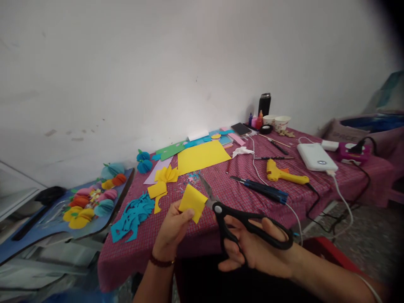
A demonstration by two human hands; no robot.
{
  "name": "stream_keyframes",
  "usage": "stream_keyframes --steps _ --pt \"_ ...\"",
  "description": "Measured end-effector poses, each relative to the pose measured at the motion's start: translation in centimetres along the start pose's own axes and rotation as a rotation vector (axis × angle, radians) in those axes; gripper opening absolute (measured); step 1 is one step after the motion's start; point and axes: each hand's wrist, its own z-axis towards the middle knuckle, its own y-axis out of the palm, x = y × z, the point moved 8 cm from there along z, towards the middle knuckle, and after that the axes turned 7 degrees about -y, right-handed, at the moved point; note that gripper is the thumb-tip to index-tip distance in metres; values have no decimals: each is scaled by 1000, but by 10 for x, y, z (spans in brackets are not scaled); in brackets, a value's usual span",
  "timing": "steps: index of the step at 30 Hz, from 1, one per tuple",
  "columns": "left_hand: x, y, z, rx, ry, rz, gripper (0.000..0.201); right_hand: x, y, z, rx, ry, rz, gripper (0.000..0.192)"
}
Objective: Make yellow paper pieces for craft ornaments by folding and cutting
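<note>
Yellow paper [192,202], folded into a small square, sits in our left hand [172,233] above the near edge of the table [221,185], and the blades of the black scissors [243,219] meet its right edge. We judge the cut as just started: the square looks whole, with no slit that we can make out where the blades touch it.

Some work looks finished. A yellow pleated fan [166,174] and a few yellow offcuts [157,191] lie on the checked cloth, beside a heap of cut teal paper shapes [132,214]. On a blue board [38,227] left of the table rest round paper balls in orange, pink, yellow and teal. A large yellow sheet [202,156] lies flat and uncut farther back, so we reckon plenty of paper is left to work.

Our left fingers [186,214] are pressed together on the lower left corner of the folded square, thumb hidden behind it, pinching it upright. Our right hand [255,248] is threaded through the scissor loops, fingers curled around the handles. The blades stand slightly apart, and the hand is partly closed rather than squeezed.

A yellow glue gun [284,174], a blue-handled tool [261,189] and a white power bank [315,156] lie untouched, well apart from our hands.
</note>
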Motion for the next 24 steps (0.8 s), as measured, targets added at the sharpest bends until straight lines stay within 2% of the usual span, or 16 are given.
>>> stream_keyframes --steps 4,10,14,17,24 --pt "0 -3 2 -18 -16 12 32 1 0 -5 84 -51 -2 54" --pt "4 -6 4 -11 -2 131 29 0 -4 -10 103 -39 -10 50" --pt "8 4 -2 -19 27 75 24 -6 -14 -8 126 -143 -152 49" --pt "5 13 -6 -32 -10 64 26 -10 -15 -9 135 -181 -216 48" --pt "5 6 0 -21 -8 123 26 -14 -2 -12 129 -122 -72 48"
